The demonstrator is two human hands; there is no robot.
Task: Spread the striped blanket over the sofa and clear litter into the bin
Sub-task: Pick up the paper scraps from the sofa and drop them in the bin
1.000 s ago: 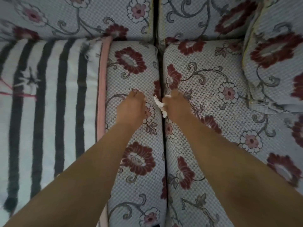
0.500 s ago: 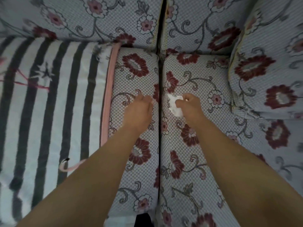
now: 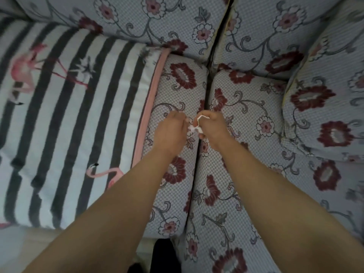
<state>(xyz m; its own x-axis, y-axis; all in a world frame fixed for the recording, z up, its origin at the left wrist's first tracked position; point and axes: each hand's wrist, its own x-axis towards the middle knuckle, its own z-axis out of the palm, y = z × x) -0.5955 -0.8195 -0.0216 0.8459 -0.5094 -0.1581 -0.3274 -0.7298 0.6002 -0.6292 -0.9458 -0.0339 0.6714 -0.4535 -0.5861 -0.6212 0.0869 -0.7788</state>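
The striped blanket (image 3: 74,119), black and white with pink flamingos and a pink edge band, lies over the left part of the floral sofa (image 3: 246,174). A small white scrap of paper litter (image 3: 195,127) sits between my two hands above the gap between the seat cushions. My right hand (image 3: 211,126) is closed around the scrap, with a thin white strip looping over its fingers. My left hand (image 3: 171,133) hovers just left of it, fingers curled and touching the scrap's lower end; whether it grips the scrap is unclear. No bin is in view.
Floral back cushions (image 3: 157,20) run along the top. A loose floral pillow (image 3: 325,107) rests at the right on the seat. A dark gap (image 3: 206,79) splits the two seat cushions. A dark patch of floor (image 3: 163,253) shows at the sofa's front edge.
My right hand has lifted the white scrap off the right cushion and brought it left over the gap. My left hand has closed in to meet it. The view has pulled back.
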